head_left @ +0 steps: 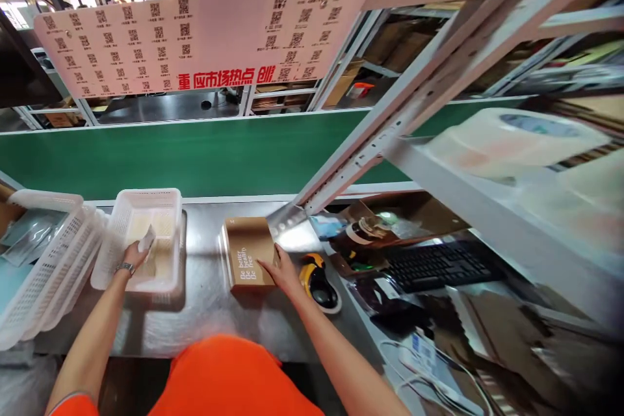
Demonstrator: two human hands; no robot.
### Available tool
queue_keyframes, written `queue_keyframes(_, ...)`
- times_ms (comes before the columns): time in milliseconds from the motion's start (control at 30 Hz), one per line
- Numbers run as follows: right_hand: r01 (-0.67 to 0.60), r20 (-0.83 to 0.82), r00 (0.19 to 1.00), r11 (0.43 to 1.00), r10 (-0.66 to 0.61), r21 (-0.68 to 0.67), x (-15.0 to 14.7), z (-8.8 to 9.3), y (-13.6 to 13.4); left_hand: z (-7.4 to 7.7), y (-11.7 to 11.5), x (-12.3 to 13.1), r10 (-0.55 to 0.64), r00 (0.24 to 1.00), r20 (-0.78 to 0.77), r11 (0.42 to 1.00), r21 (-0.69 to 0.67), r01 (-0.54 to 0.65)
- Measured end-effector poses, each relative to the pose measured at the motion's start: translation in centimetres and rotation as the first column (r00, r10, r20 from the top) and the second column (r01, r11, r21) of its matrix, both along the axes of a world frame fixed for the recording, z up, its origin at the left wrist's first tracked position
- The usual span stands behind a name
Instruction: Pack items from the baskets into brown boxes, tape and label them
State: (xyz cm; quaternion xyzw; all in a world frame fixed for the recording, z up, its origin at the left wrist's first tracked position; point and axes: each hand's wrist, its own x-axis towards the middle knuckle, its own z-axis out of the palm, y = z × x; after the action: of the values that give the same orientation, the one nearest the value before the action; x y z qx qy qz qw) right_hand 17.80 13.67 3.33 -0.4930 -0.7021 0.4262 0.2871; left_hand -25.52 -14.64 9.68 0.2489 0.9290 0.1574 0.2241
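Observation:
My left hand (132, 257), with a watch on its wrist, is over the white plastic basket (176, 208). Its fingers are closed on a small white packet (147, 238); what the packet contains cannot be made out. Something flat and tan (158, 253) lies in the basket below. On the metal bench to the right sits a brown cardboard box (263, 244) with white lettering, its lid side up. My right hand (283, 270) grips this box at its right edge, thumb over the top and the other fingers along the side.
Stacked white baskets (73, 253) with plastic bags stand at the left. A yellow and black tape dispenser (319, 283) lies right of the box. Beyond are a keyboard (433, 265), cables and a slanting metal frame post (361, 149). A green conveyor belt (195, 159) runs behind the bench.

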Motion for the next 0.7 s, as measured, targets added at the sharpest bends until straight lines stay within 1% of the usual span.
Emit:
queue_keyframes(33, 0.033, 0.017, 0.999, 0.997, -0.034, 0.067, -0.3, 0.5, -0.3, 0.4, 0.9, 1.3, 0.007, 1.0, 0.029, 0.997, 0.073, -0.009)
queue_keyframes(100, 0.067, -0.003, 0.998, 0.983, -0.067, 0.171, -1.2, 2.1, -1.6, 1.1, 2.8, 5.1, 0.036, 0.988, 0.153, 0.963, 0.259, -0.075)
queue_keyframes(133, 0.055, -0.038, 0.998, 0.983, -0.049, 0.174, -1.7, 3.0, -2.5, 1.5, 3.9, 7.5, 0.066, 0.955, 0.289, 0.901, 0.395, -0.182)
queue_keyframes(167, 0.021, -0.087, 0.996, 0.991, -0.01, 0.129, -2.3, 4.1, -3.7, 1.8, 5.0, 10.2, 0.057, 0.893, 0.447, 0.806, 0.507, -0.306)
queue_keyframes(200, -0.04, -0.147, 0.988, 0.998, 0.045, 0.039, -3.0, 5.2, -4.9, 2.1, 6.1, 13.0, 0.023, 0.824, 0.567, 0.709, 0.572, -0.413)
queue_keyframes(233, -0.121, -0.222, 0.97, 0.989, 0.099, -0.085, -3.5, 6.3, -6.3, 2.4, 7.1, 15.8, -0.039, 0.754, 0.656, 0.638, 0.597, -0.486)
queue_keyframes(267, -0.206, -0.306, 0.943, 0.954, 0.134, -0.216, -4.0, 7.4, -7.6, 2.7, 8.1, 18.4, -0.09, 0.702, 0.706, 0.588, 0.607, -0.535)
queue_keyframes(300, -0.276, -0.387, 0.911, 0.904, 0.138, -0.327, -4.3, 8.4, -8.9, 2.9, 8.9, 20.6, -0.112, 0.667, 0.736, 0.556, 0.603, -0.572)
queue_keyframes(333, -0.327, -0.456, 0.882, 0.854, 0.12, -0.406, -4.5, 9.3, -10.0, 3.1, 9.5, 22.5, -0.122, 0.643, 0.756, 0.536, 0.595, -0.598)
queue_keyframes(367, -0.354, -0.509, 0.856, 0.819, 0.089, -0.453, -4.5, 10.0, -11.0, 3.4, 10.0, 24.0, -0.119, 0.627, 0.77, 0.526, 0.584, -0.618)
queue_keyframes(400, -0.36, -0.546, 0.836, 0.802, 0.051, -0.476, -4.4, 10.6, -11.7, 3.6, 10.4, 25.2, -0.107, 0.616, 0.78, 0.522, 0.572, -0.633)
queue_keyframes(467, -0.333, -0.585, 0.81, 0.798, -0.03, -0.502, -3.9, 11.3, -12.7, 3.9, 10.7, 26.4, -0.076, 0.604, 0.793, 0.529, 0.545, -0.65)
queue_keyframes(567, -0.286, -0.592, 0.798, 0.795, -0.111, -0.535, -2.8, 11.5, -13.3, 4.2, 11.0, 27.2, -0.044, 0.599, 0.799, 0.559, 0.517, -0.648)
queue_keyframes(633, -0.271, -0.584, 0.802, 0.794, -0.126, -0.544, -2.2, 11.5, -13.4, 4.3, 11.1, 27.7, -0.045, 0.588, 0.808, 0.556, 0.509, -0.657)
queue_keyframes(700, -0.261, -0.577, 0.805, 0.793, -0.136, -0.551, -1.8, 11.4, -13.4, 4.2, 11.3, 28.2, -0.06, 0.569, 0.82, 0.535, 0.508, -0.676)
